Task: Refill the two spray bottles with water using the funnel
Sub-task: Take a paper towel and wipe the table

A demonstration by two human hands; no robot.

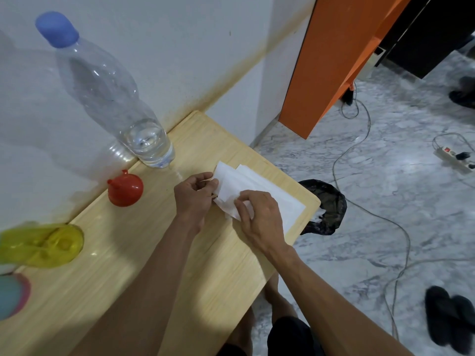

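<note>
A tall clear water bottle [108, 96] with a blue cap stands at the back of the wooden table [144, 255], a little water in its bottom. A red funnel [125, 188] lies mouth-down in front of it. At the left edge a yellow spray bottle [48, 244] lies blurred, and a teal and pink one [12, 295] shows below it. My left hand [194, 195] pinches the left edge of a stack of white tissues [259, 194] near the table's right end. My right hand [258, 214] grips the stack's near corner.
The table stands against a white wall. A bin lined with a black bag [325, 206] sits on the marble floor beside the table's right end. Cables and a power strip [455, 156] lie on the floor. Black slippers [449, 322] are at the lower right. An orange panel [334, 60] stands behind.
</note>
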